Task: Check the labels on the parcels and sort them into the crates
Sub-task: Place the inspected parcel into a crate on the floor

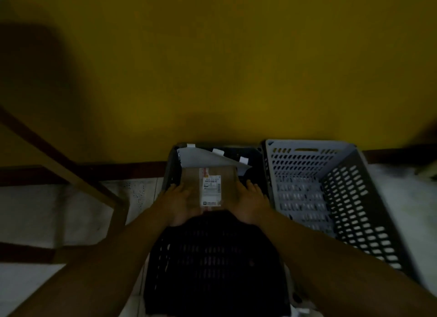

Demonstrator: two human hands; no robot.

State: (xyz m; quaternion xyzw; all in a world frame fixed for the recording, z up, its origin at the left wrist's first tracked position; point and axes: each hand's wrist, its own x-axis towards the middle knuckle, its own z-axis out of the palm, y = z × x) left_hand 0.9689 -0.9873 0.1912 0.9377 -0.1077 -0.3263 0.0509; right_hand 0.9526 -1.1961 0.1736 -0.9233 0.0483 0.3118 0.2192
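A brown cardboard parcel point(194, 186) with a white printed label point(212, 190) on top is held over the black crate point(212, 257) in front of me. My left hand point(179, 204) grips its left side and my right hand point(248, 203) grips its right side, fingers pointing away from me. A grey-white sheet point(203, 158) with small white tape tabs leans inside the far end of the black crate, just behind the parcel. A grey perforated crate point(331, 186) stands directly to the right, and nothing shows inside it.
The crates sit on a pale speckled floor against a yellow wall point(212, 68) with a dark skirting strip. A brown wooden frame point(71, 174) slants across the left side. The scene is dim.
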